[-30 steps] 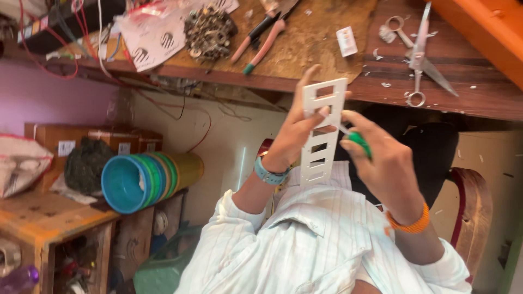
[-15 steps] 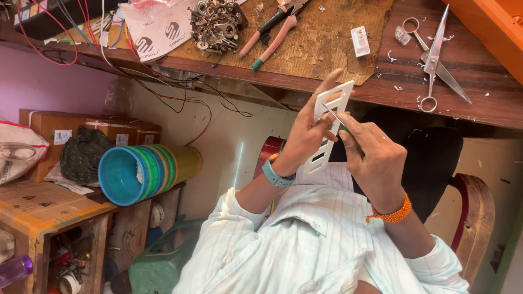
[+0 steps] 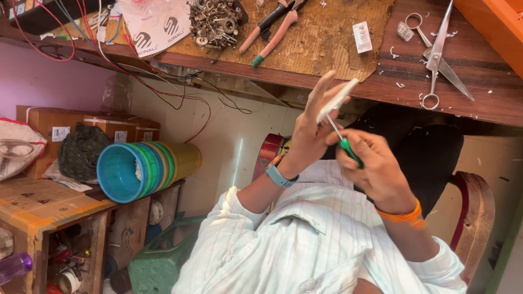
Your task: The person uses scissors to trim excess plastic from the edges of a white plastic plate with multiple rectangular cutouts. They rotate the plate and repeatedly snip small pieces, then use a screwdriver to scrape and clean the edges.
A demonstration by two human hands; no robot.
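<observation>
White plastic, a flat plate (image 3: 339,99) seen nearly edge-on, stands just above the middle of the frame, pinched in the left hand (image 3: 311,130). That hand's fingers are partly spread, the long ones reaching up past the plate while the thumb side closes on its lower end. The right hand (image 3: 376,169) sits just right of it and a little lower, curled tight around the green handle of a small screwdriver (image 3: 343,140), whose thin metal shaft slants up and left until its tip meets the plate. A blue band is on the left wrist and an orange one on the right.

Along the top of the frame runs a wooden bench (image 3: 381,81). On it lie pliers (image 3: 272,22) with pink handles at upper centre, a heap of metal parts (image 3: 213,22) just left of them, a small white block (image 3: 362,37) and a pair of scissors (image 3: 436,54) at the upper right. Red wires (image 3: 136,76) hang from the bench's upper-left end. At the middle left lies a stack of coloured plastic tubs (image 3: 141,170) on its side, beside brown cardboard boxes (image 3: 81,128).
</observation>
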